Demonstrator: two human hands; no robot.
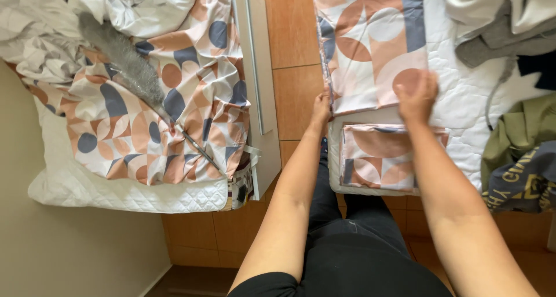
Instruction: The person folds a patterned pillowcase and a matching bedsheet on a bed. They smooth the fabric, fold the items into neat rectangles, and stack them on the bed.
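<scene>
A folded sheet [370, 48] with pink, peach and grey-blue circle shapes lies on a white quilted mattress [469, 94]. My left hand [321, 108] pinches the sheet's near left corner at the mattress edge. My right hand [416, 94] presses flat on the sheet's near right part, fingers spread. A smaller folded piece of the same pattern [376, 158] lies just in front of the sheet, between my forearms.
Another bed at left carries a crumpled sheet of the same pattern [168, 100], white bedding and a grey feather duster [124, 59]. A white bedside cabinet [258, 71] stands beside the tiled floor gap. Grey, olive and dark clothes [521, 152] pile at right.
</scene>
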